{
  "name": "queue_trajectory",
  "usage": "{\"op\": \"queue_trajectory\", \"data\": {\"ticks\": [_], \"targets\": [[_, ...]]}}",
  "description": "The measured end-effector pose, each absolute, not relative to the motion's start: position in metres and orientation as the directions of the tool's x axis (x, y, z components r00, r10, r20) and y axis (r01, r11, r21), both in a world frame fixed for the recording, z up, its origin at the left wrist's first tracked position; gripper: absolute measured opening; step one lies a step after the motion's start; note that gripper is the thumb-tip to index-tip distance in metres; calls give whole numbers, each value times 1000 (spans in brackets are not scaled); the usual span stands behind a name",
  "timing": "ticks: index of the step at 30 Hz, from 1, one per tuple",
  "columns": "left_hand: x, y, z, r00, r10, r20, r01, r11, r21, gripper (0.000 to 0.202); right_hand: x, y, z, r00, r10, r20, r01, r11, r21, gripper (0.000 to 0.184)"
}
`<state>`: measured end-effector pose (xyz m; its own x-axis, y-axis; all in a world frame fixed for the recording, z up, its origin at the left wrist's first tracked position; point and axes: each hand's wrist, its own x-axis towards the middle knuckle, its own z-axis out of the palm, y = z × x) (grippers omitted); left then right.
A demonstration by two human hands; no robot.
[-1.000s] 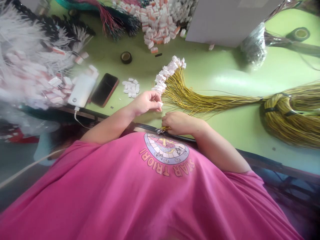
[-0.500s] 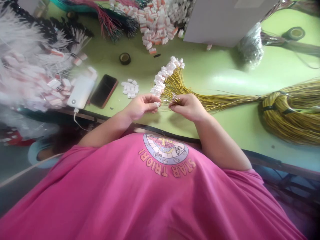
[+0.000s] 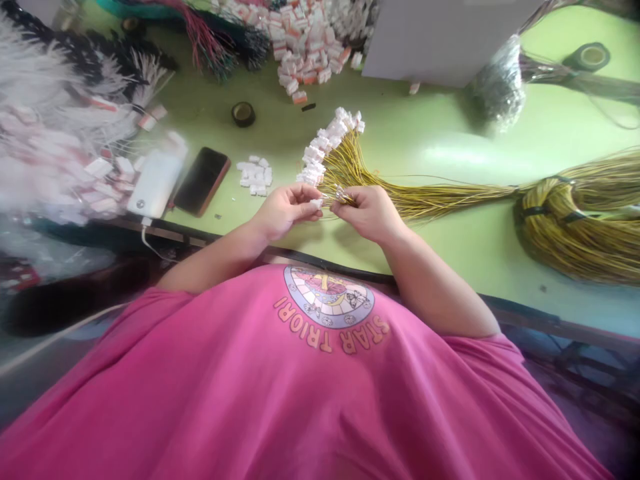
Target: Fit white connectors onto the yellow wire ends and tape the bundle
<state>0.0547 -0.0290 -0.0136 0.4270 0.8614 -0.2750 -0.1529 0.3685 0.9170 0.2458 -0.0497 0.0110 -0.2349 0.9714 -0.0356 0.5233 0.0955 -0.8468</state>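
Observation:
Between the thumb and fingers of my left hand (image 3: 286, 210) is a small white connector housing (image 3: 316, 204). My right hand (image 3: 373, 212) is closed round the ends of several yellow wires (image 3: 342, 195), whose bare tips point toward the housing. The fingertips of both hands are close together; whether a wire tip sits inside the housing is too small to tell. Behind the hands, a row of white connectors (image 3: 320, 148) caps the fanned-out yellow wire bundle (image 3: 425, 197), which runs right to a tied coil (image 3: 575, 220).
Loose white housings (image 3: 255, 175) lie left of the hands, near a phone (image 3: 203, 180) and a white power bank (image 3: 156, 180) with a cable. Behind are a black tape roll (image 3: 243, 114), a connector heap (image 3: 305, 47) and a grey box (image 3: 435, 40). White-wire harnesses (image 3: 50, 133) fill the left.
My right hand has come slightly left, bringing the wire tips up close to the housing in my left hand. The whole view has shifted a little.

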Motion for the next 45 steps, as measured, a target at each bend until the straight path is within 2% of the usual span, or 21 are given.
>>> {"op": "queue_trajectory", "data": {"ticks": [4, 8, 12, 18, 20, 22, 24, 27, 31, 35, 37, 39, 41, 43, 45], "targets": [[56, -30, -15, 394, 895, -208, -71, 256, 964, 29, 243, -51, 11, -226, 974, -5, 574, 129, -809, 26], [60, -32, -14, 402, 903, -148, -2, 162, 987, 31, 242, -50, 9, -287, 958, -18, 564, 154, -811, 22], [62, -32, -16, 367, 919, -143, -42, 169, 985, 34, 243, -47, 8, -275, 959, -74, 563, 98, -820, 28], [66, -34, -23, 383, 909, -163, -31, 189, 981, 29, 242, -47, 3, -317, 948, -43, 594, 162, -788, 21], [65, -35, -23, 397, 906, -146, 28, 146, 989, 24, 243, -47, 0, -330, 943, -45, 586, 167, -793, 23], [57, -35, -21, 418, 903, -96, 152, 34, 988, 20, 245, -45, -3, -342, 939, -26, 564, 183, -805, 25], [43, -33, -17, 446, 895, -32, 328, -130, 936, 19, 247, -43, -6, -353, 934, 54, 529, 247, -812, 25], [13, -26, -12, 420, 906, 55, 607, -326, 725, 17, 250, -42, -7, -328, 931, 160, 473, 308, -826, 20], [-23, -12, -17, 269, 955, 128, 859, -298, 416, 15, 251, -43, -4, -301, 954, -9, 448, 133, -884, 17], [-31, -5, -23, 289, 954, 80, 899, -299, 320, 11, 251, -44, -1, -346, 937, -48, 376, 92, -922, 11], [-27, -6, -20, 288, 954, 88, 892, -300, 338, 9, 250, -44, 1, -358, 932, -55, 349, 80, -934, 9], [-19, -10, -14, 280, 955, 100, 855, -296, 426, 6, 248, -45, 3, -343, 937, -65, 379, 75, -922, 10], [-8, -15, -10, 292, 953, 82, 745, -280, 606, 8, 247, -46, 6, -317, 946, -68, 430, 79, -899, 13], [6, -20, -10, 335, 942, 23, 544, -213, 812, 13, 246, -47, 9, -294, 953, -71, 450, 72, -890, 15], [22, -25, -13, 405, 913, -55, 313, -82, 946, 20, 246, -48, 9, -272, 959, -80, 437, 50, -898, 16]]}}
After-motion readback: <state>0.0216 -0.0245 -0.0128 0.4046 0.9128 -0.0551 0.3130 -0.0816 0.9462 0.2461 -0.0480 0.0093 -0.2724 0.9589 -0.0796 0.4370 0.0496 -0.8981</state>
